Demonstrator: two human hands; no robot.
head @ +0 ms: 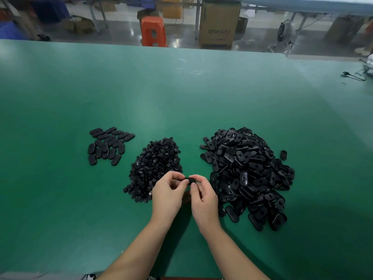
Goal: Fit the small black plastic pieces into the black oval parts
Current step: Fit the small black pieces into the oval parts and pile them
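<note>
1. We are seeing the left hand (168,194) and the right hand (203,197) both pinching one black oval plastic part (189,180) just above the green tabletop (181,98), toward its near edge.
2. A heap of small black plastic pieces (154,168) is lying just left of the hands, a bigger pile of black oval parts (248,174) right.
3. A smaller group of flat black ovals (108,144) is sitting further left.

Both bare forearms reach forward and converge, bringing the hands together. The left hand (168,194) has its fingers curled, thumb and fingertips pinching one end of the black oval part (189,180). The right hand (203,197) mirrors it, its curled fingers and thumb pinching the opposite end, knuckles facing up.
</note>
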